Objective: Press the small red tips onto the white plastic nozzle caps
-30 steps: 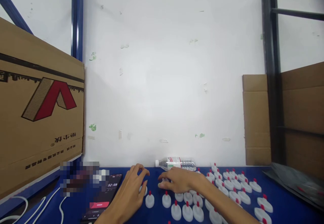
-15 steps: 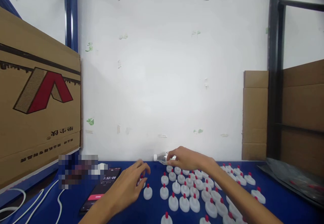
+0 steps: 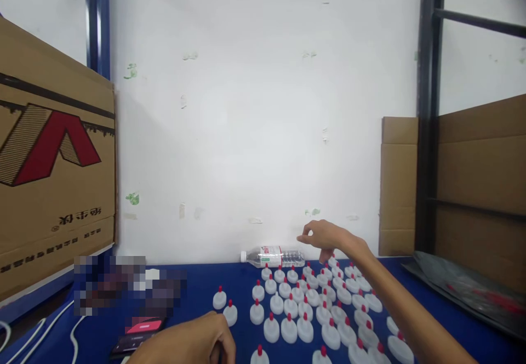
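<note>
Many white caps with red tips (image 3: pixel 312 303) stand in rows on the blue table (image 3: pixel 197 293). My right hand (image 3: pixel 324 236) is raised above the far rows, near the wall, its fingers loosely curled and pointing left; nothing shows in them. A clear water bottle (image 3: pixel 273 256) lies on its side just left of and below that hand. My left hand (image 3: pixel 193 342) rests low at the bottom edge, fingers curled down, close to two separate caps (image 3: pixel 224 305). Whether it holds anything is hidden.
A phone with a red bar (image 3: pixel 137 334) lies left of my left hand. White cables (image 3: pixel 49 331) trail at the bottom left. A large cardboard box (image 3: pixel 53 161) stands at the left, more cardboard (image 3: pixel 452 183) at the right, with a dark plastic sheet (image 3: pixel 464 290) below it.
My right hand has lifted from the caps and moved up and right, away from the bottle. My left hand has drawn back toward me. The view shifted rightward.
</note>
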`<state>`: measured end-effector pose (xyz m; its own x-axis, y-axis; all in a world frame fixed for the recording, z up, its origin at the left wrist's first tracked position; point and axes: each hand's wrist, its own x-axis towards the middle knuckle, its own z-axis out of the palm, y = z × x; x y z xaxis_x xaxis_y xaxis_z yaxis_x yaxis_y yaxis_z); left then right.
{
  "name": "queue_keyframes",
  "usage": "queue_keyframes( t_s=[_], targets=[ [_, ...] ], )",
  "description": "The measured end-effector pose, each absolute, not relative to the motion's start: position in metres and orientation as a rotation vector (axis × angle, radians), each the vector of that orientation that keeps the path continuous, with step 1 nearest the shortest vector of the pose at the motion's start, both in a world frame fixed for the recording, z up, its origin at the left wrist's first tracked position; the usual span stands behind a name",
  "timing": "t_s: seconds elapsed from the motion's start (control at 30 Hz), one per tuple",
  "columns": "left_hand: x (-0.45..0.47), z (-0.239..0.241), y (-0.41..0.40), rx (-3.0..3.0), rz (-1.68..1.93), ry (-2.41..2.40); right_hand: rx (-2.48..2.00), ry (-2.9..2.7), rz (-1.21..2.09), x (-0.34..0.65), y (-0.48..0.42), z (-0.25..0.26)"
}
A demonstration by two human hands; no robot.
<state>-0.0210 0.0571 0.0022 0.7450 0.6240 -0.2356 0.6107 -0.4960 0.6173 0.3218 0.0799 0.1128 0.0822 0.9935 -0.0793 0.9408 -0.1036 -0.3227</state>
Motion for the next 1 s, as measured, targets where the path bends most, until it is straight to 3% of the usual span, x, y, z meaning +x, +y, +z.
queue_keyframes(
  t_s=[0.17,0.37,0.63,0.83,1.0],
  targets=[
    [-0.019,0.010,0.049,2.310,0.058,0.974,-2.301,-1.944,0.509,0.327,0.070,0.125],
    [-0.015,0.016,0.046,2.728,0.648,1.071,-2.335,-2.077,0.545,0.299,0.066,0.118],
    [-0.013,0.007,0.059,2.973,0.845,0.995,-1.929,-2.438,0.412,0.250,0.078,0.080],
    [-0.012,0.003,0.059,3.022,0.880,0.928,-1.676,-2.637,0.534,0.241,0.088,0.059],
    [-0.009,0.003,0.060,3.023,0.915,0.975,-1.482,-2.586,0.307,0.239,0.082,0.068]
  ],
)
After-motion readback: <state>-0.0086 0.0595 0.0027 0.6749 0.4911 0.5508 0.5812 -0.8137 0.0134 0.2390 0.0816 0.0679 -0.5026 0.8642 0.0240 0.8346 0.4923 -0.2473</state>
